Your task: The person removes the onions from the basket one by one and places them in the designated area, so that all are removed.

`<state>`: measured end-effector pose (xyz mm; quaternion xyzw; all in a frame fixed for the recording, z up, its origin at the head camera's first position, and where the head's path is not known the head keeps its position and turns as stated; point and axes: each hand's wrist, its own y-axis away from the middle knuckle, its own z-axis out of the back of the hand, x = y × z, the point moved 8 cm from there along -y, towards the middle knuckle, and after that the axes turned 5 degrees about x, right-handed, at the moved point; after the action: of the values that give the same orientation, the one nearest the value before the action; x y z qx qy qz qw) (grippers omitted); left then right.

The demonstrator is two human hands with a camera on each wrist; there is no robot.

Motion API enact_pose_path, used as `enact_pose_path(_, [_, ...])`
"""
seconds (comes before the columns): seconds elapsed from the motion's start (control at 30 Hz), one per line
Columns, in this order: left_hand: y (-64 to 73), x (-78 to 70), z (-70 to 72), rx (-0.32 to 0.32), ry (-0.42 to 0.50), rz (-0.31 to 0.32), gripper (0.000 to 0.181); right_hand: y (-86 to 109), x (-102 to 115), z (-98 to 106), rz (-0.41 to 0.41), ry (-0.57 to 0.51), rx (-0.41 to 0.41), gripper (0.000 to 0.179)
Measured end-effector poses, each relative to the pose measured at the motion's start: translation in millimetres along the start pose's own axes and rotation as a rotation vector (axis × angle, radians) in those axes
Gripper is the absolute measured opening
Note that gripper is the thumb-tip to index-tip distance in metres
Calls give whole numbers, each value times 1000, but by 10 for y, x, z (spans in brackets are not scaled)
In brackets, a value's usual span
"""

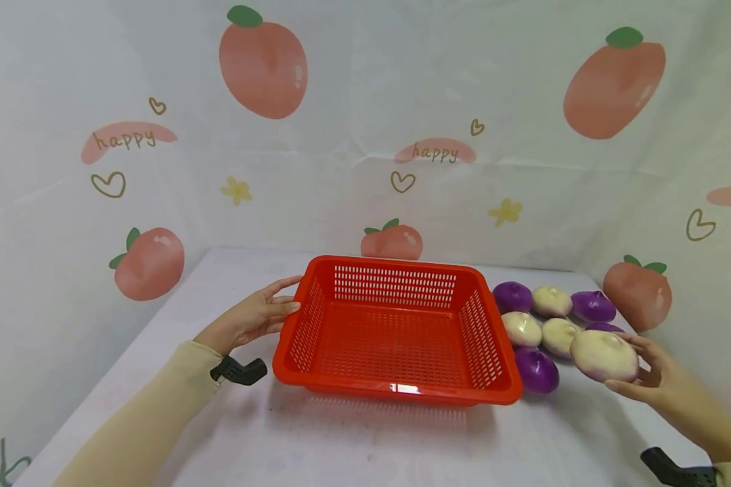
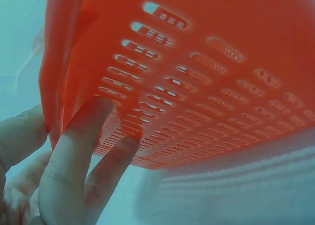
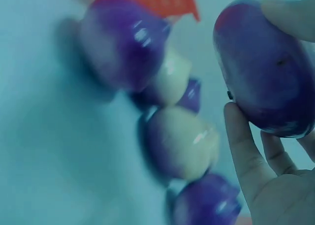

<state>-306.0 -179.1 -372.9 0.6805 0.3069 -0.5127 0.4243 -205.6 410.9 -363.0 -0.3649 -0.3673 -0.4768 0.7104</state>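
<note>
A red plastic basket (image 1: pixel 396 392) with slotted walls stands in the middle of the table in the head view, its inside bare. At its left rim my left hand (image 1: pixel 252 316) grips the edge; the left wrist view shows fingers (image 2: pixel 71 158) against the outer wall. My right hand (image 1: pixel 654 375) holds a turnip (image 1: pixel 604 355), pale on top and purple below, between thumb and fingers. In the right wrist view the turnip's purple underside (image 3: pixel 268 72) faces the camera, raised beside the other turnips.
Several purple and whitish turnips (image 1: pixel 536 370) lie grouped on the table right of the basket, close to its right wall. A white cloth (image 1: pixel 341 196) with fruit prints hangs behind and along the sides of the white table (image 1: pixel 365 446).
</note>
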Motion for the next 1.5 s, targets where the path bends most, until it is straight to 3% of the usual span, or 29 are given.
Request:
enact_pose_path(0.2, [11,-6,3,-2,2,-1,74,147,-370,-9,-148,139,-8,70])
enact_pose_path(0.53, [4,12,-13,-9,-10,-1,74,175,-634,-79,-244,242,31,56])
enact_pose_path(0.87, [8,4,-25,-10,-13,-5,74,146,-648,-137,-274,228,75,49])
enact_pose_path(1.07, [9,5,-18,-12,-10,-3,74,106,-669,-146,-322,236,98,62])
enact_pose_path(1.27, [11,5,-17,-14,-6,-2,73,74,-672,-158,-326,231,95,56])
enact_pose_path(1.5, [14,3,-12,-15,-2,-3,73,57,-673,-184,-348,249,138,71])
